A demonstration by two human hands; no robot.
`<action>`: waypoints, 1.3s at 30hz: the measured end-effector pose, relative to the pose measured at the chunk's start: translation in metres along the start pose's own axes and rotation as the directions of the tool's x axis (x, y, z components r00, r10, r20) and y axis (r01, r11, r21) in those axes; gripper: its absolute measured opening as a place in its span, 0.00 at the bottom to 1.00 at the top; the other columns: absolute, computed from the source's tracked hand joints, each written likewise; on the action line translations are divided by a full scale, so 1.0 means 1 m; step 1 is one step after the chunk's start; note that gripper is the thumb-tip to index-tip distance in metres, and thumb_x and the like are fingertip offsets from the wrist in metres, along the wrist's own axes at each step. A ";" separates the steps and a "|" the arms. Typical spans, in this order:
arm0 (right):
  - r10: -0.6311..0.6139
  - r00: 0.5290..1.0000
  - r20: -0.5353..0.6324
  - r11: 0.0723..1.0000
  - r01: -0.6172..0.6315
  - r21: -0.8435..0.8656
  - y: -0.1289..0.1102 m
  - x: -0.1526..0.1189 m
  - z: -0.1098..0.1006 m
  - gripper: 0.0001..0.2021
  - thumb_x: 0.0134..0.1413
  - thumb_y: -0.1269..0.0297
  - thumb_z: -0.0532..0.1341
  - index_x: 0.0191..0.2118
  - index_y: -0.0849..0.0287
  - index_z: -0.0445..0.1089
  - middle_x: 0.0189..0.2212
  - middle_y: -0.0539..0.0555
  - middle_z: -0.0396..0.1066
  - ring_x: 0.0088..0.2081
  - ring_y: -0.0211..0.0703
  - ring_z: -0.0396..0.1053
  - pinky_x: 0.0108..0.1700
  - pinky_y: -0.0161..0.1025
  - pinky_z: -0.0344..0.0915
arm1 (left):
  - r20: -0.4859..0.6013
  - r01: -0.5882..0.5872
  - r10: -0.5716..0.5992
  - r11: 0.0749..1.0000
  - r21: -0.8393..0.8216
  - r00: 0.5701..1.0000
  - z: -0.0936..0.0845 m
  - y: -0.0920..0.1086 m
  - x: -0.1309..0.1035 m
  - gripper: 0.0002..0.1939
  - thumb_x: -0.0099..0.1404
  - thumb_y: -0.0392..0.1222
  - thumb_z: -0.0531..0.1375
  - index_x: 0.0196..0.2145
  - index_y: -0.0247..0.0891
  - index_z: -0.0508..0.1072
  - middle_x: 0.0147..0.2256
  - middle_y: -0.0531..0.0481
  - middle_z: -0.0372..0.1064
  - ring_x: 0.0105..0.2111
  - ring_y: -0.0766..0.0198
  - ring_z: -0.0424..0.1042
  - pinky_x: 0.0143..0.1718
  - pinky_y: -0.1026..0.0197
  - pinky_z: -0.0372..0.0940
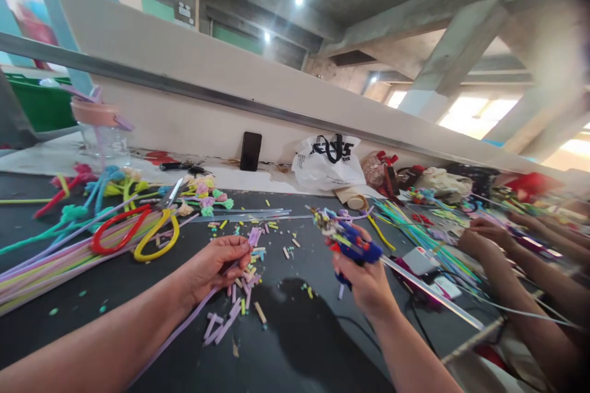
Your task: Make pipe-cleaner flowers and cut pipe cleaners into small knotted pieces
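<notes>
My left hand (221, 261) is closed in a pinch on a lilac pipe cleaner (255, 235) with a bunched tip; its long tail runs down beside my forearm. Around my right hand's (362, 279) grip is a blue hot glue gun (357, 242), its nozzle end crusted and pointing up and left. A long pale rod (431, 291) runs from behind the gun toward the lower right. Short lilac cut pieces (225, 322) lie scattered on the dark table (184, 350) below my left hand. The two hands are apart.
Red-and-yellow-handled scissors (157, 230) rest on long pipe cleaners (37, 276) at the left. Behind stand a lidded jar (99, 129), a black phone (251, 151) and a white bag (327, 163). Other people's hands (483, 239) work at the right, near more pipe cleaners (424, 236).
</notes>
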State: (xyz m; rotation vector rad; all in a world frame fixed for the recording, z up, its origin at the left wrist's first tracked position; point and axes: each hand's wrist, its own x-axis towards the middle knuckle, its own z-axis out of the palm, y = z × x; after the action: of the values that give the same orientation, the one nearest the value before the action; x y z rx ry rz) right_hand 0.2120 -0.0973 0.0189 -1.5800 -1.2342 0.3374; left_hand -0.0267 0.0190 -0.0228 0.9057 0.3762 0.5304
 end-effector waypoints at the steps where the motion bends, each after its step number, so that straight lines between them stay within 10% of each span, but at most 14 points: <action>1: 0.052 0.996 0.077 0.994 -0.059 0.089 -0.007 -0.008 0.009 0.15 0.47 0.58 0.57 0.41 0.57 0.65 0.32 0.56 0.70 0.25 0.40 0.65 0.25 0.36 0.60 | -0.004 -0.003 0.003 1.000 -0.003 1.000 0.000 0.000 0.000 0.10 0.58 0.41 0.58 0.23 0.34 0.63 0.14 0.58 0.57 0.09 0.80 0.44 0.07 0.74 0.39; 9: -0.038 0.995 0.092 0.986 0.052 -0.160 -0.030 -0.049 0.057 0.09 0.46 0.58 0.59 0.23 0.58 0.67 0.19 0.51 0.67 0.22 0.39 0.64 0.25 0.33 0.59 | -0.037 -0.023 0.022 1.000 -0.020 0.999 -0.001 -0.002 0.002 0.09 0.57 0.41 0.59 0.25 0.34 0.64 0.16 0.58 0.58 0.10 0.79 0.47 0.07 0.74 0.39; 16: -0.200 0.963 0.182 0.917 0.249 -0.310 -0.028 -0.051 0.061 0.10 0.47 0.63 0.57 0.20 0.57 0.59 0.17 0.48 0.61 0.19 0.35 0.60 0.23 0.32 0.56 | -0.003 0.001 -0.001 0.998 -0.055 1.000 0.000 0.001 0.000 0.09 0.57 0.39 0.58 0.23 0.34 0.63 0.16 0.57 0.59 0.09 0.79 0.48 0.07 0.74 0.39; 39: -0.330 0.932 0.151 0.819 0.363 -0.444 -0.015 -0.049 0.067 0.10 0.45 0.67 0.56 0.17 0.58 0.58 0.14 0.47 0.60 0.17 0.32 0.59 0.21 0.29 0.56 | 0.031 0.030 -0.029 0.999 -0.041 0.999 0.002 0.002 -0.002 0.09 0.59 0.38 0.56 0.22 0.33 0.63 0.13 0.57 0.58 0.08 0.78 0.47 0.06 0.74 0.38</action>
State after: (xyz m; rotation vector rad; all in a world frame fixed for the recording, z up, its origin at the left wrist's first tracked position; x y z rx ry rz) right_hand 0.1338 -0.1025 -0.0131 -1.7012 -1.7175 -0.1619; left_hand -0.0276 0.0176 -0.0194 0.8658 0.3493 0.4952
